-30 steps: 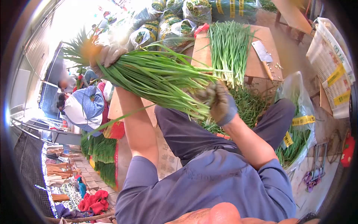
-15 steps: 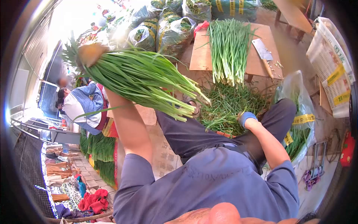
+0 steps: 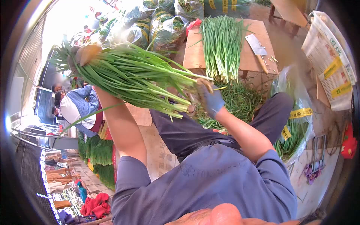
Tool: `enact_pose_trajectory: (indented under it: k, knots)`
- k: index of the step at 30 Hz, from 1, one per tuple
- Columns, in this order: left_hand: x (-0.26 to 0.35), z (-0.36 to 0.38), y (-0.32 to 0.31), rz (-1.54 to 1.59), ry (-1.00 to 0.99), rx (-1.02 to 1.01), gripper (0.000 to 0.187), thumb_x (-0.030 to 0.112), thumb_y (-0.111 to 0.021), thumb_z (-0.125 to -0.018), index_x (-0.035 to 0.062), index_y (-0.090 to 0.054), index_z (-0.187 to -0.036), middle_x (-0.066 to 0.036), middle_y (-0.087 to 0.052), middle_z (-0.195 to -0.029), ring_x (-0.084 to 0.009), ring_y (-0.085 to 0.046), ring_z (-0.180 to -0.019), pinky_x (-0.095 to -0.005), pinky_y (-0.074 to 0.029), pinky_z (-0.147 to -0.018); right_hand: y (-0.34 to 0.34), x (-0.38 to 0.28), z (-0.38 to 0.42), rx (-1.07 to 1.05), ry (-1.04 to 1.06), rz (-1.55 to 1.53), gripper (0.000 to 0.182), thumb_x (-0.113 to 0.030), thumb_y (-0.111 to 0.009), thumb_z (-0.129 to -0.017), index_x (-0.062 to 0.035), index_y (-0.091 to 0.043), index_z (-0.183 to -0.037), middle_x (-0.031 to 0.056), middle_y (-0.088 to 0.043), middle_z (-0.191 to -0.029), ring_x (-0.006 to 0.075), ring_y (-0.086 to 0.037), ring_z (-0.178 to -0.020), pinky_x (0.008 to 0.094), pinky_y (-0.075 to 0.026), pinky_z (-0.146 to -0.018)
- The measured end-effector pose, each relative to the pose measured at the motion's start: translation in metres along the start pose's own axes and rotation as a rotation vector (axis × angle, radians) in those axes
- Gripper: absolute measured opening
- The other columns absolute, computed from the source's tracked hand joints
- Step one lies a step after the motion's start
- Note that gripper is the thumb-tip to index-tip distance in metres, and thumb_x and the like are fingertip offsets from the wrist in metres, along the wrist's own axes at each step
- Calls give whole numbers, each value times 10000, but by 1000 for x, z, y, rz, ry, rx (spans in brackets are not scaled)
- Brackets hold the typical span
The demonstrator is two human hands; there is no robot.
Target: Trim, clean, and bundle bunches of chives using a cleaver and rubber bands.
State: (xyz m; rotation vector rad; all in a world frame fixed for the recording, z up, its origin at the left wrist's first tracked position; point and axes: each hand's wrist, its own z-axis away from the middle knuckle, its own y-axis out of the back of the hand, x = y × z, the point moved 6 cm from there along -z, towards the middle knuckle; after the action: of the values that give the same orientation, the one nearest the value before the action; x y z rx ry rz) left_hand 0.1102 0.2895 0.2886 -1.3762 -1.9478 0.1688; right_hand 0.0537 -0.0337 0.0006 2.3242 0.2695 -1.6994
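The long bunch of green stalks, held slantwise in front of the person, looks light and limp at the leaves, firmer along the pale stems, and easily bruised, so a broad, gentle wrap suits it best. The left hand grips the leafy end on an outstretched arm; the right hand, elbow bent, curls at the stem ends, too blurred to tell whether it pinches any.

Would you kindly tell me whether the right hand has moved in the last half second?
Yes: judged against the cleaver, the right hand has moved left and up in the view, toward the green bunch.
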Motion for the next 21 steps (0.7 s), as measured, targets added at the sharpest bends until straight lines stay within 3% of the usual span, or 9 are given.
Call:
enact_pose_trajectory:
  k: [2,3,4,5,8,9,11,17,21]
  knots:
    - [2,5,1,-43,-39,26,228,306,-552,-888,82,-591,-871,-5,-559,-731,-116,-542,-661,-273,-491,-697,25,3,12,214,185,164,322,-380,-516,-1005,-81,-629,-1036,22,-590,-823,122,-534,-656,296,-454,-544]
    - [5,7,2,-63,-55,38,238,312,-541,-895,79,-589,-881,-13,-562,-748,-124,-543,-678,-280,-490,-708,34,37,19,171,-180,-252,293,-378,-521,-1003,-102,-621,-987,-16,-559,-743,79,-493,-582,258,-406,-467]
    - [9,9,5,-84,-68,49,249,318,-530,-902,76,-587,-892,-21,-564,-766,-132,-543,-694,-288,-488,-720,56,37,27,161,-157,-52,279,-395,-528,-999,-132,-584,-925,-64,-520,-689,43,-432,-514,228,-361,-434]
    - [16,10,6,-106,-82,58,260,324,-519,-909,72,-585,-903,-28,-566,-783,-140,-543,-711,-295,-487,-731,56,98,49,154,-468,-606,216,-336,-559,-987,-125,-593,-1017,-70,-527,-686,41,-455,-532,235,-373,-435]
    - [22,15,13,-166,-97,88,295,342,-486,-930,62,-579,-935,-52,-574,-835,-163,-545,-761,-317,-482,-766,53,82,62,-120,-506,-118,317,-311,-605,-961,-125,-561,-1214,-25,-593,-854,46,-501,-605,227,-418,-491]
    - [22,14,16,-191,-98,99,307,348,-475,-937,58,-577,-945,-59,-576,-852,-171,-545,-777,-325,-481,-777,49,40,55,-64,-151,-95,546,-266,-663,-918,-146,-441,-1402,44,-594,-1070,56,-546,-706,218,-465,-571]
    - [26,14,25,-271,-110,126,331,360,-453,-951,51,-573,-966,-75,-581,-886,-187,-546,-810,-340,-478,-800,34,-20,37,28,-248,-305,688,-282,-701,-891,-141,-354,-1468,82,-542,-1186,60,-549,-764,216,-477,-624]
    - [8,13,23,-358,-140,107,411,391,-389,-989,27,-570,-1046,-126,-606,-994,-229,-562,-922,-370,-470,-876,13,-52,-5,97,-504,-689,286,-196,-634,-941,-77,-550,-1187,17,-615,-888,69,-550,-683,220,-457,-574]
    - [35,26,43,-513,-93,115,480,385,-352,-1001,1,-563,-1197,-192,-620,-1138,-264,-580,-1073,-412,-451,-972,40,-17,-7,296,-243,-702,158,-213,-608,-970,-82,-575,-1051,-2,-599,-759,69,-529,-596,205,-432,-529]
